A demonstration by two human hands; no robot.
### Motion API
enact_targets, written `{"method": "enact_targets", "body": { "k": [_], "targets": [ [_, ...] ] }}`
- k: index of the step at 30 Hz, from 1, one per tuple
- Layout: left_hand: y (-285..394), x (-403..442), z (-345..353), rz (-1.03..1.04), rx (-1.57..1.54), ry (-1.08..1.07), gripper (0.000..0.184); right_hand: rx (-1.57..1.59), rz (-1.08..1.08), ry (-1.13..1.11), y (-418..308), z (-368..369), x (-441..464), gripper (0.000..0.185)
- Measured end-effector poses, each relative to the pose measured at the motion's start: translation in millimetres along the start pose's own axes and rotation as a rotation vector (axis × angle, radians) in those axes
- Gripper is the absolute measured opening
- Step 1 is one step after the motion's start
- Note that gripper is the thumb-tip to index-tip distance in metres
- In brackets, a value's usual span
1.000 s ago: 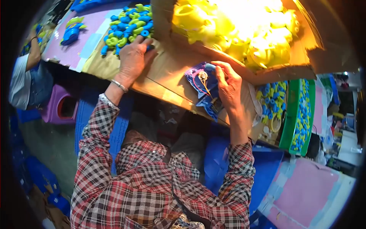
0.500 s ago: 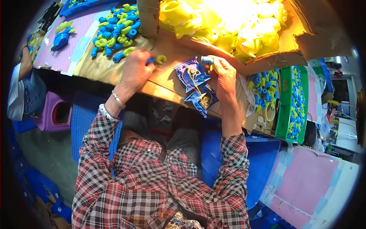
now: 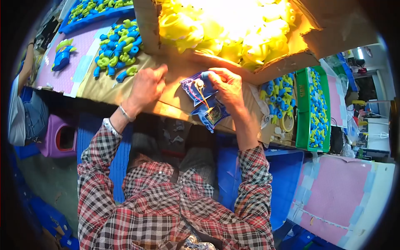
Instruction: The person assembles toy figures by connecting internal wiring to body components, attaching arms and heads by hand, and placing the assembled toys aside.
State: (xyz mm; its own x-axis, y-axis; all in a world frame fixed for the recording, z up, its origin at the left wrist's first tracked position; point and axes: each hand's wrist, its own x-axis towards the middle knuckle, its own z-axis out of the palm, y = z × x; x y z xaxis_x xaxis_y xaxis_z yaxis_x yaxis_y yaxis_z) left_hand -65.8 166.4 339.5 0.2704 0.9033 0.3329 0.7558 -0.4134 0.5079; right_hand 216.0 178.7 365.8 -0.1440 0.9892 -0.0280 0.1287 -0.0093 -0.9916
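On the cardboard-covered bench (image 3: 170, 96) lies an opened blue shell (image 3: 194, 96), two halves joined by thin wires, with a round metal part in the upper half. My right hand (image 3: 227, 85) pinches a small blue arm piece (image 3: 207, 75) at the shell's upper right edge. To the left of the shell, my left hand (image 3: 146, 86) is closed above the bench; what its fingers hold, if anything, is hidden. Beyond it lies a pile of blue and green arm pieces (image 3: 118, 46), with one loose piece (image 3: 126, 74) nearer the hand.
A cardboard box (image 3: 271, 68) of yellow parts stands behind my hands. At right are more arm pieces (image 3: 278, 98) and a green tray (image 3: 303, 118). A blue-green figure (image 3: 62, 56) lies on the left mat. Another person's arm (image 3: 28, 62) shows at far left.
My left hand drew back from the pile with a blue-green piece, which no longer shows. My right hand brought its piece down to the shell's edge. The view shifted.
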Motion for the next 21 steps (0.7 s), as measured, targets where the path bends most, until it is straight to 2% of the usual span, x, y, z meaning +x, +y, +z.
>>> {"method": "enact_targets", "body": {
  "k": [3,4,7,8,11,12,18,21],
  "targets": [
    [14.6,-10.6,1.0,0.045,-0.132,0.065,0.012,-0.002,-0.022,0.05,3.9,1.9,-4.5,0.025],
    [13.8,-8.8,-0.5,0.08,-0.146,0.092,0.018,-0.003,-0.023,0.057,4.9,1.9,-5.0,0.025],
    [17.6,-10.8,-22.2,-0.134,-0.385,-0.209,0.025,0.005,-0.023,0.068,8.0,0.3,-7.0,0.024],
    [22.0,-9.3,-29.4,-0.124,-0.35,-0.275,0.031,0.012,-0.021,0.07,9.0,0.1,-7.4,0.024],
    [1.5,-12.4,-10.8,0.232,-0.133,-0.133,0.033,0.028,0.0,0.086,9.8,1.6,-7.2,0.024],
    [-7.6,-9.8,-9.1,0.306,-0.176,-0.183,0.03,0.029,0.003,0.085,8.8,2.3,-7.2,0.024],
    [13.7,-0.9,-15.5,0.335,0.0,-0.135,0.021,0.029,-0.007,0.097,8.0,2.7,-10.8,0.023],
    [16.2,-10.4,-3.3,0.182,-0.055,-0.094,0.018,0.036,-0.026,0.096,4.7,3.6,-10.4,0.023]
  ]
}}
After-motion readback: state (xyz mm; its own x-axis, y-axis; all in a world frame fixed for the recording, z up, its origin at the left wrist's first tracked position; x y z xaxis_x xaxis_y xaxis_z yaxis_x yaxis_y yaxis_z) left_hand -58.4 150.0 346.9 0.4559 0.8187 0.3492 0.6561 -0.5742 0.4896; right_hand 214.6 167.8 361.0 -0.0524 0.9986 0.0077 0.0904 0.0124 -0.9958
